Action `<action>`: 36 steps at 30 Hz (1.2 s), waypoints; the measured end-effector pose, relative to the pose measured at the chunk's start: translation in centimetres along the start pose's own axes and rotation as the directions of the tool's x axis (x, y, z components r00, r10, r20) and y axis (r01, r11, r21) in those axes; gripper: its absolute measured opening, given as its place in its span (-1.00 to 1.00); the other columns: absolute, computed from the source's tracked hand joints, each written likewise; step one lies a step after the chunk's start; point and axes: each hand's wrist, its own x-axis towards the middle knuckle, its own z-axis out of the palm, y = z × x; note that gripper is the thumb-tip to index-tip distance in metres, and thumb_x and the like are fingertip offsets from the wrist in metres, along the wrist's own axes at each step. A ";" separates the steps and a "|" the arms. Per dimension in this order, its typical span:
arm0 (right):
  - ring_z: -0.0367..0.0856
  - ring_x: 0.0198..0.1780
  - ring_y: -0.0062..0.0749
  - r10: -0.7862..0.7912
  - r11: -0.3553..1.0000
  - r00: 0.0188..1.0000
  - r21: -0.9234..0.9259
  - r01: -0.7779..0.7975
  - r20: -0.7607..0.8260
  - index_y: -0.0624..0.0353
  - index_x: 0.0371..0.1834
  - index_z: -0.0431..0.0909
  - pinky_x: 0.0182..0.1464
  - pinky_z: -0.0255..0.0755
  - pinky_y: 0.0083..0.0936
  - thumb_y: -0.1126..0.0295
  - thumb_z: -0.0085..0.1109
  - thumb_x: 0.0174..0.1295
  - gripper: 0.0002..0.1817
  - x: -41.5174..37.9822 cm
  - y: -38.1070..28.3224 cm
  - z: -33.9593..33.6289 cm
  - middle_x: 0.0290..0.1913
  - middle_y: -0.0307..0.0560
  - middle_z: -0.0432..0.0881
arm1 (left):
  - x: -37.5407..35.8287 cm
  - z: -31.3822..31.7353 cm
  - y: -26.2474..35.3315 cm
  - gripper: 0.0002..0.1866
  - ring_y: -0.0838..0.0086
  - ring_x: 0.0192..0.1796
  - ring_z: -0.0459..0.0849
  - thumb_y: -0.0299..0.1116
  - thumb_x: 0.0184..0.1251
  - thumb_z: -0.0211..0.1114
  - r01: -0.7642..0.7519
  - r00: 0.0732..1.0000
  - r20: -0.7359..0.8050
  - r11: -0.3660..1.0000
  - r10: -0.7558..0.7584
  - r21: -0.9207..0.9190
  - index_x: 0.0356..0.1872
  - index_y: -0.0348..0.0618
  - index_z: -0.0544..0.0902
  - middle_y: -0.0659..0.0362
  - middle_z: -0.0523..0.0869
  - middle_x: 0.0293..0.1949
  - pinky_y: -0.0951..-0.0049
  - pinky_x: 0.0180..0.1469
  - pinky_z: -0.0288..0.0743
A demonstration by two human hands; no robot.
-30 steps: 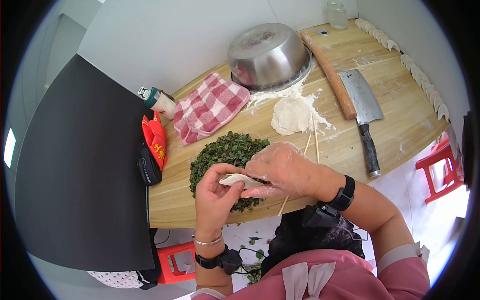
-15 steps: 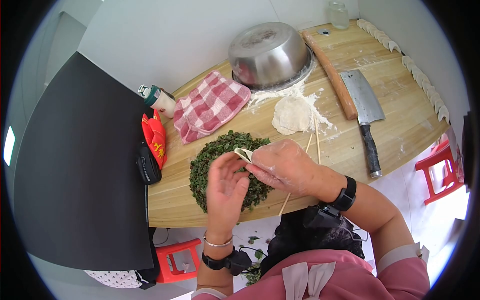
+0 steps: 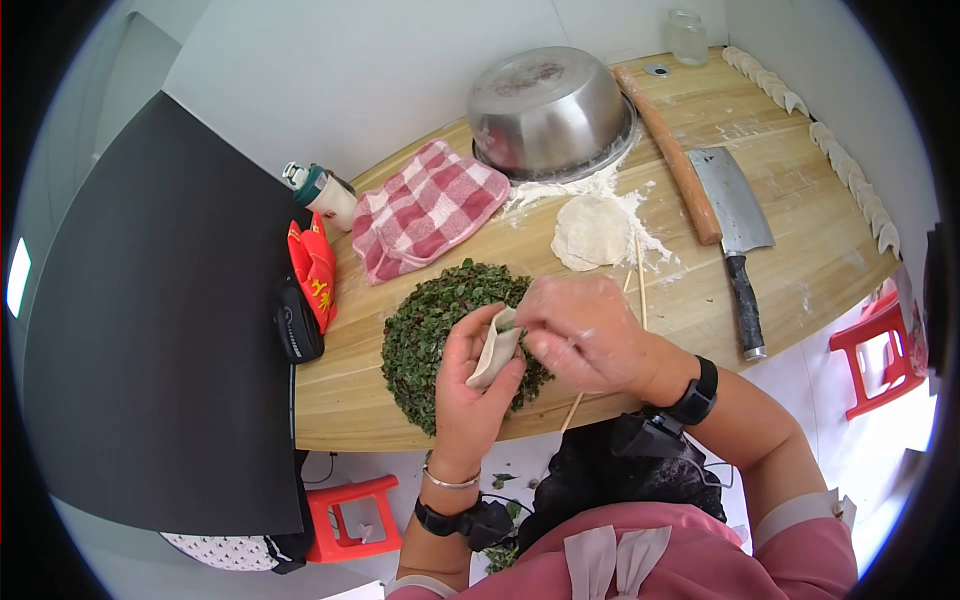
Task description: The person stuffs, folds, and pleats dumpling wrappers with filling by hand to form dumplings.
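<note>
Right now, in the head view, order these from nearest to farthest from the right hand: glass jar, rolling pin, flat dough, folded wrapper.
1. Folded wrapper, in the left hand.
2. Flat dough, straight ahead.
3. Rolling pin, ahead and right.
4. Glass jar, back right.

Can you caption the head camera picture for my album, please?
Near chopped greens, the left hand holds a dumpling, the right hand at one end.

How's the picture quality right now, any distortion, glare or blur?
Head view: strong wide-angle distortion, with the front edge of the table bowed and the corners black; head view: the floor at far right looks washed out, and light reflects off the steel basin; head view: the right hand seems slightly blurred, cause unclear.
</note>
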 end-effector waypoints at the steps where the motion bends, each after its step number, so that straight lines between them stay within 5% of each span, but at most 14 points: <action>1: 0.57 -0.34 -0.01 0.044 0.999 0.998 0.034 -0.042 -0.051 0.14 -0.31 0.45 -0.36 0.42 -0.22 0.46 0.15 0.12 -0.89 -0.1 0.0 -0.2 -0.36 -0.03 0.55 | -0.1 -0.2 0.0 -0.44 0.56 0.06 0.54 -0.66 0.26 0.21 -0.008 1.000 -0.011 0.998 0.007 -0.055 0.29 -0.25 0.28 0.15 0.56 0.04 0.54 0.11 0.43; 6: 0.56 -0.34 0.00 -0.008 0.994 0.993 0.110 0.021 -0.117 0.17 -0.24 0.41 -0.35 0.43 -0.24 0.57 0.09 0.07 -0.82 -0.1 0.5 0.3 -0.31 -0.01 0.56 | -0.3 -0.9 0.1 -0.57 0.60 -0.09 0.59 -0.66 0.25 0.21 -0.008 1.000 -0.026 0.980 0.003 -0.198 0.14 -0.27 0.38 0.18 0.63 -0.09 0.59 0.01 0.46; 11: 0.59 -0.35 -0.04 0.030 0.984 1.000 0.174 -0.028 -0.004 0.21 -0.17 0.39 -0.28 0.48 -0.30 0.63 0.00 0.10 -0.78 -0.3 0.3 0.3 -0.24 0.07 0.61 | -0.4 -1.2 -0.2 -0.54 0.59 -0.12 0.59 -0.53 0.25 0.31 0.050 0.998 -0.019 0.945 -0.060 -0.323 0.15 -0.27 0.39 0.17 0.63 -0.12 0.64 -0.09 0.47; 18: 0.60 -0.32 0.01 0.097 0.982 0.994 0.158 -0.102 0.042 0.13 -0.18 0.40 -0.34 0.43 -0.19 0.53 0.07 0.14 -0.82 -0.2 -0.1 0.5 -0.28 -0.01 0.59 | -0.2 -1.0 -0.1 -0.54 0.66 -0.24 0.55 -0.40 0.29 0.33 0.024 0.999 -0.026 0.955 -0.033 -0.295 0.16 -0.26 0.39 0.14 0.63 -0.17 0.76 -0.40 0.30; 21: 0.58 -0.32 0.02 0.134 0.952 0.989 0.286 -0.112 -0.057 0.14 -0.19 0.40 -0.33 0.42 -0.22 0.48 0.09 0.13 -0.81 -0.1 -0.1 0.2 -0.30 0.02 0.55 | -0.1 -1.4 -0.3 -0.59 0.70 -0.40 0.48 -0.44 0.34 0.27 0.048 0.998 -0.009 0.930 -0.055 -0.364 0.15 -0.27 0.40 0.09 0.63 -0.21 0.75 -0.47 0.25; 24: 0.54 -0.34 0.03 0.270 0.955 0.960 0.102 -0.277 0.078 0.15 -0.20 0.40 -0.32 0.40 -0.25 0.38 0.14 0.12 -0.78 0.5 -0.4 -0.5 -0.33 0.03 0.50 | -0.2 -1.6 0.1 -0.65 0.72 -0.52 0.38 -0.46 0.37 0.21 0.080 0.995 -0.012 0.905 -0.094 -0.418 0.13 -0.29 0.42 0.06 0.63 -0.25 0.75 -0.53 0.19; 26: 0.44 -0.44 -0.10 0.117 0.993 0.992 -0.035 -0.116 0.039 0.19 -0.24 0.39 -0.42 0.32 -0.29 0.35 0.18 0.05 -0.74 0.4 0.4 0.3 -0.39 -0.03 0.40 | -0.3 -1.9 0.2 -0.68 0.73 -0.53 0.37 -0.47 0.38 0.19 0.113 0.992 0.005 0.898 -0.123 -0.425 0.10 -0.31 0.44 0.06 0.64 -0.26 0.75 -0.55 0.17; 36: 0.55 -0.33 0.02 0.058 0.989 0.959 -0.145 -0.017 0.279 0.17 -0.30 0.42 -0.33 0.41 -0.16 0.18 0.22 0.07 -0.69 0.3 0.3 0.2 -0.39 0.01 0.48 | -0.7 -3.7 1.1 -0.73 0.72 -0.48 0.45 -0.42 0.38 0.21 0.240 0.971 0.081 0.912 -0.226 -0.333 0.03 -0.30 0.51 0.07 0.66 -0.29 0.79 -0.55 0.18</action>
